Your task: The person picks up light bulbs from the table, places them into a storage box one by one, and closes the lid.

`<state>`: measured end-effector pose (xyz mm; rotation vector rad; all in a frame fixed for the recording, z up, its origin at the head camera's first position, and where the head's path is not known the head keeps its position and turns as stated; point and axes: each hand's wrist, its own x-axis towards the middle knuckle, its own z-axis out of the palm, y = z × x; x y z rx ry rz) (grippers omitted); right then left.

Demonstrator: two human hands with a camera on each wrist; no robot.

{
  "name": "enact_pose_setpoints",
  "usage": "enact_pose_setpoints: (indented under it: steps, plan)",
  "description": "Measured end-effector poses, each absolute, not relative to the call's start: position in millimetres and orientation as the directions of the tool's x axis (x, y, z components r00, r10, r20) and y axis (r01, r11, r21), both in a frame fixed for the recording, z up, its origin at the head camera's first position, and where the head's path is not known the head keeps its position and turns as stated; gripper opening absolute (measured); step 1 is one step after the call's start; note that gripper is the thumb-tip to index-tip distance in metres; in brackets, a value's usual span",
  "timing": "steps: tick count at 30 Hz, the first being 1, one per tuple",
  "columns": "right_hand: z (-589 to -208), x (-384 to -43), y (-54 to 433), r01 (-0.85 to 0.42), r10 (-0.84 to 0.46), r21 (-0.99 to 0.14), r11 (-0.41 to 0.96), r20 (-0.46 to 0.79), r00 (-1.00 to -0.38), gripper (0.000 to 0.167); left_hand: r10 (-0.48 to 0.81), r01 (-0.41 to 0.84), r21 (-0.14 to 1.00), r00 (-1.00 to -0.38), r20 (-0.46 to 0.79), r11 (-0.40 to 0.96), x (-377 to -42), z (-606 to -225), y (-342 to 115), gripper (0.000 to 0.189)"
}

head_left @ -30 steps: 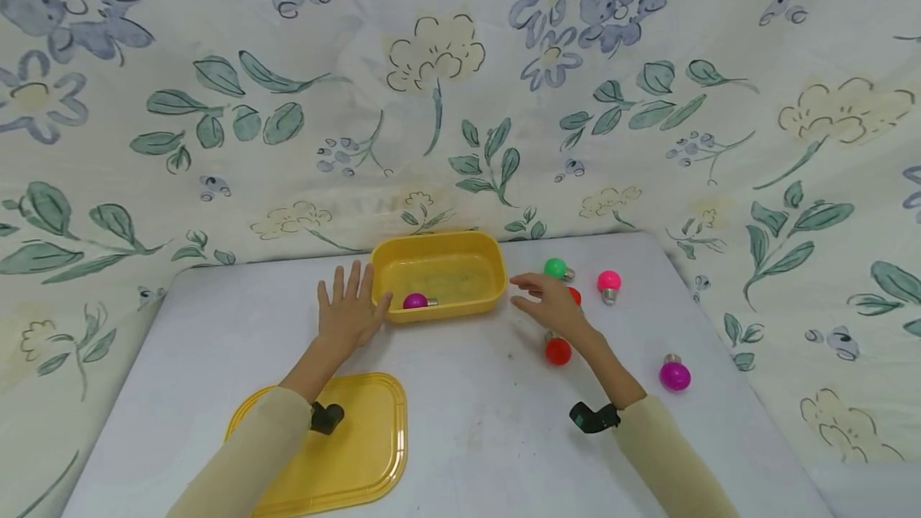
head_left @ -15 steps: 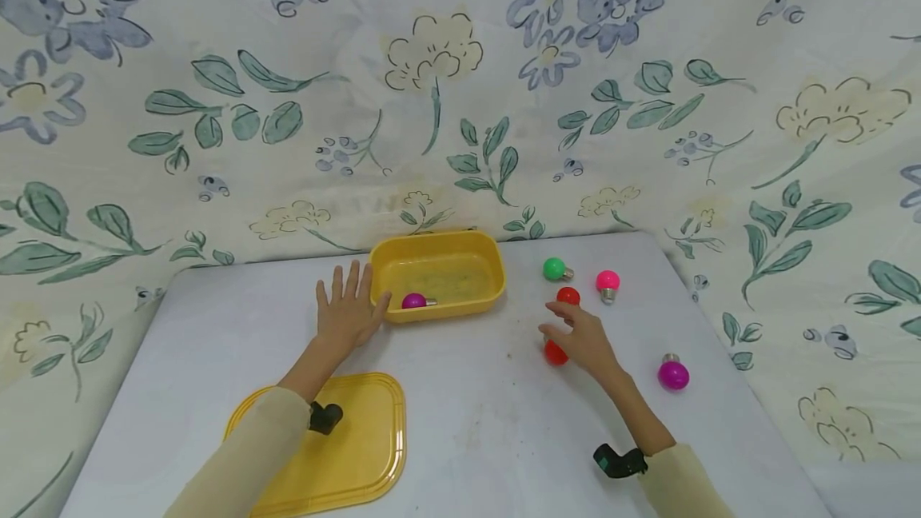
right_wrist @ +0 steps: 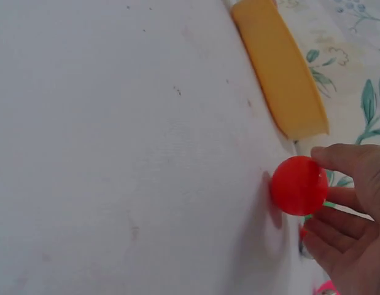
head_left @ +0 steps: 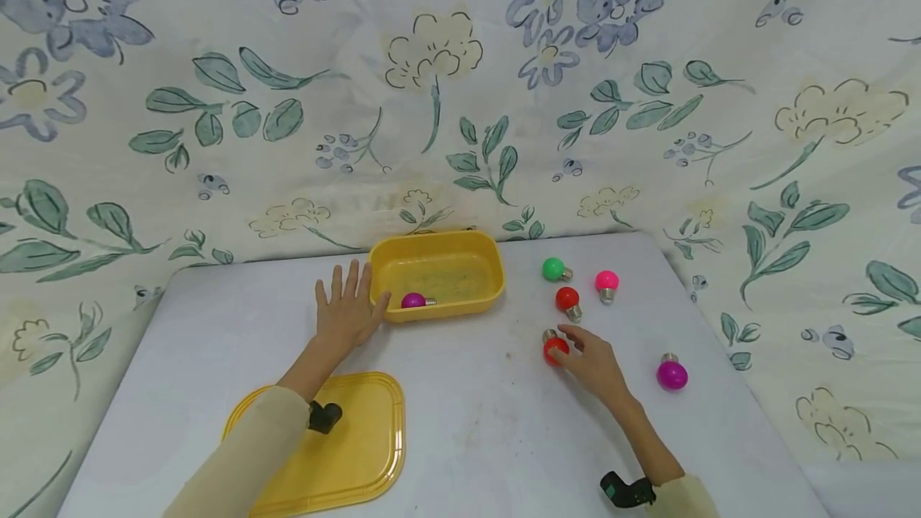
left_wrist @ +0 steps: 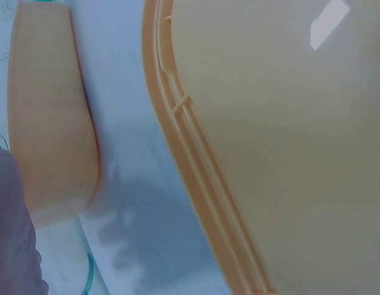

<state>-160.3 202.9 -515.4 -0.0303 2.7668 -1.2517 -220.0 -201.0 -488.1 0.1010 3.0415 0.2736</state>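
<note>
My right hand (head_left: 593, 362) is at the nearer red light bulb (head_left: 556, 350), thumb and fingers curled around it. In the right wrist view the thumb of the right hand (right_wrist: 352, 215) meets one edge of the red bulb (right_wrist: 299, 186), with the other fingers behind it. My left hand (head_left: 347, 314), fingers spread and straight, rests against the left end of a yellow plastic bin (head_left: 446, 308). One purple bulb (head_left: 413, 300) lies inside that bin. In the left wrist view only part of the left hand (left_wrist: 15, 227) shows, beside the bin (left_wrist: 51, 117).
Right of the bin lie a green bulb (head_left: 553, 268), a second red bulb (head_left: 567, 299) and a pink bulb (head_left: 607, 282). Another purple bulb (head_left: 672, 376) sits farther right. A yellow tray (head_left: 360, 454) lies under the left forearm. Floral cloth (head_left: 460, 102) hangs behind the white table (head_left: 475, 430).
My right hand has drawn back from beside the bin, toward the near side, and come down to the nearer red bulb. The left hand has stayed against the bin.
</note>
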Motion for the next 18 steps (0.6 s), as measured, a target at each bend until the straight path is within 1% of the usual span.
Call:
enact_pose_setpoints:
  steps: [5,11,18]
  plan:
    - [-519.9,-155.7,203.4,0.039,-0.046,-0.749,0.661,-0.093,-0.995,0.052,0.074,0.057,0.186,-0.994,-0.086,0.981,-219.7,-486.9,-201.2,0.075]
    - [-525.0,-153.4,203.5,0.020,-0.051,-0.740,0.673,-0.073,-0.996,0.051,0.072,0.054,0.185,-0.993,-0.092,0.981,-219.9,-486.9,-201.2,0.075]
    - [-526.2,-152.7,202.0,0.014,-0.066,-0.774,0.633,-0.072,-0.995,0.051,0.075,0.059,0.180,-0.994,-0.078,0.982,-220.1,-487.8,-201.1,0.075]
